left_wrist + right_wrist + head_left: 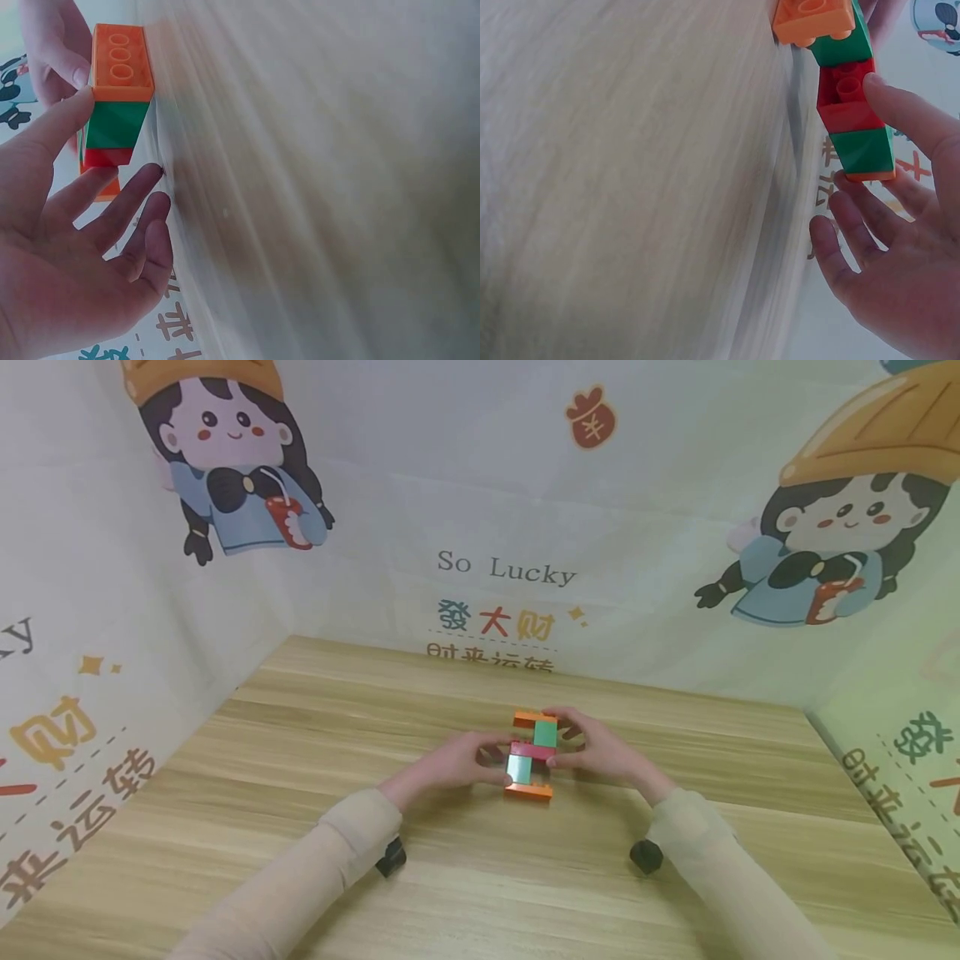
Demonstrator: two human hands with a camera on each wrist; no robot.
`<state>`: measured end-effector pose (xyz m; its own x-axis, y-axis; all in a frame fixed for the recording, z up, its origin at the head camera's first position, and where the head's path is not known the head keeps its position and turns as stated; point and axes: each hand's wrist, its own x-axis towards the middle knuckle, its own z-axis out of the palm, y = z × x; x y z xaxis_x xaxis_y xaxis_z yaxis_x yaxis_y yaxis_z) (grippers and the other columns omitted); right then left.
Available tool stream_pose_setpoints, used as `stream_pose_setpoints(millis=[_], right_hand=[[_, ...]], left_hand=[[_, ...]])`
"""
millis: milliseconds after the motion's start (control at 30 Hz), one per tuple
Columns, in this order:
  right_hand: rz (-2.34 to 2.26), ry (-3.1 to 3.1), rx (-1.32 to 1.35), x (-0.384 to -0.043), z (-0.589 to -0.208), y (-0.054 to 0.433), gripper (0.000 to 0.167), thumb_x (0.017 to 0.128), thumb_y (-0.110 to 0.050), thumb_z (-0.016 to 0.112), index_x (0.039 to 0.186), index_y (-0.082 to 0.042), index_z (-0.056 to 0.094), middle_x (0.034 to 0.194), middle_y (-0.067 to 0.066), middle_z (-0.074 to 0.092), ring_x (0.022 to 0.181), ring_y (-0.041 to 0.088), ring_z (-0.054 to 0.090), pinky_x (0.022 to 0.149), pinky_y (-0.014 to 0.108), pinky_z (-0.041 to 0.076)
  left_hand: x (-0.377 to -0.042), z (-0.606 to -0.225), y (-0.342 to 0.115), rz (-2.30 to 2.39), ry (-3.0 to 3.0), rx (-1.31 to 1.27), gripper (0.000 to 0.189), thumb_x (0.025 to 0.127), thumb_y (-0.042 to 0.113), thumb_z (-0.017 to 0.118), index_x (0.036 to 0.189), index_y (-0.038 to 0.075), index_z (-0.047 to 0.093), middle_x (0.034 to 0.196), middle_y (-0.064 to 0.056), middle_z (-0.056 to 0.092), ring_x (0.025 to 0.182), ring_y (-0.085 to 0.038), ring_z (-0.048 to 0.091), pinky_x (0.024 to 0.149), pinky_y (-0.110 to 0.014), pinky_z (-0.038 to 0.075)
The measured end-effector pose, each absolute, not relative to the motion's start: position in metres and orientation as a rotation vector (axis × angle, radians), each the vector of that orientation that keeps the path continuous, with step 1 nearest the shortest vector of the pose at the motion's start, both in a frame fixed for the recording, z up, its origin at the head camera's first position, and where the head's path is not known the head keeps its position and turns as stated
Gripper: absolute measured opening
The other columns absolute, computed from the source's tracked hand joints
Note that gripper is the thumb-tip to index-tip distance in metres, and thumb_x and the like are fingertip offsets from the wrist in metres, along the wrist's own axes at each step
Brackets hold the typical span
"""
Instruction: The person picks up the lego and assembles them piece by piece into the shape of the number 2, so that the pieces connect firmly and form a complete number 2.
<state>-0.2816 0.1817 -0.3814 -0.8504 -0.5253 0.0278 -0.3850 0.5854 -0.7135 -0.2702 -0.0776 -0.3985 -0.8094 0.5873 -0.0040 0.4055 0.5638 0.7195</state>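
Note:
A joined toy-brick shape lies between both hands in the head view. A red brick (534, 750) forms its middle, with a near green brick (518, 769) and a far green brick (545, 733) on either side. At its ends are a near orange brick (528, 792) and a far orange brick (525, 720). My left hand (457, 760) pinches the near half, its thumb by the orange end and index finger at the red brick. With thumb on the red brick and fingertips at the far orange end, my right hand (596, 747) grips the other side.
The wood-grain table (300, 727) extends around the hands. Printed cloth (390, 485) hangs along the back and sides. One black object (391, 858) is under the left wrist, and another black object (647, 857) is under the right.

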Motion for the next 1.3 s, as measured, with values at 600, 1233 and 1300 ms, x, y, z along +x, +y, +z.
stream_pose_setpoints(millis=[600,1233,1300], right_hand=[[-1.095,2.573,-0.705,-0.285,-0.393,0.192,0.073,0.089,-0.023,0.074,0.149,-0.005,0.038,0.144,0.023,0.052,0.131,0.041,0.051,0.11,0.059,0.04],[-1.071,2.522,-0.717,-0.275,-0.397,0.194,0.072,0.088,-0.025,0.074,0.146,0.001,0.04,0.146,0.025,0.049,0.133,0.044,0.048,0.11,0.058,0.041],[-1.074,2.516,-0.72,-0.275,-0.397,0.194,0.073,0.089,-0.025,0.074,0.147,0.002,0.039,0.147,0.025,0.048,0.134,0.044,0.047,0.11,0.058,0.041]], left_hand=[[-0.269,-0.392,-0.073,0.989,2.561,0.79,0.064,0.087,0.034,0.074,0.143,0.011,0.052,0.143,-0.012,0.057,0.135,-0.032,0.052,0.115,-0.05,0.039],[-0.258,-0.396,-0.075,0.882,2.591,0.716,0.066,0.083,0.045,0.076,0.142,0.024,0.054,0.154,-0.013,0.043,0.142,-0.037,0.038,0.116,-0.059,0.032],[-0.258,-0.396,-0.075,0.879,2.593,0.714,0.066,0.083,0.046,0.076,0.142,0.024,0.054,0.153,-0.013,0.043,0.142,-0.037,0.038,0.115,-0.06,0.032]])
